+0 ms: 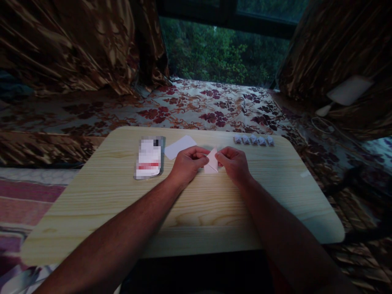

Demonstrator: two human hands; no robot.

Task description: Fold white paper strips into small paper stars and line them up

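A small piece of folded white paper (211,162) is held up over the middle of the wooden table (196,220). Its top comes to a point, and a diagonal fold line crosses its lower part. My left hand (190,162) pinches its left edge between thumb and fingers. On the opposite edge, my right hand (233,162) pinches it too, fingertips partly hidden behind the paper. Just beyond my left hand lies a flat sheet of white paper (180,147). Several small folded paper pieces (253,140) stand in a row near the table's far right edge.
Left of my hands lies a flat pack with a blurred white and red face (148,159). A scrap of white (305,174) sits near the right edge. Behind the table spreads a flowered cloth (211,106) below a window, with brown curtains (101,45) on both sides.
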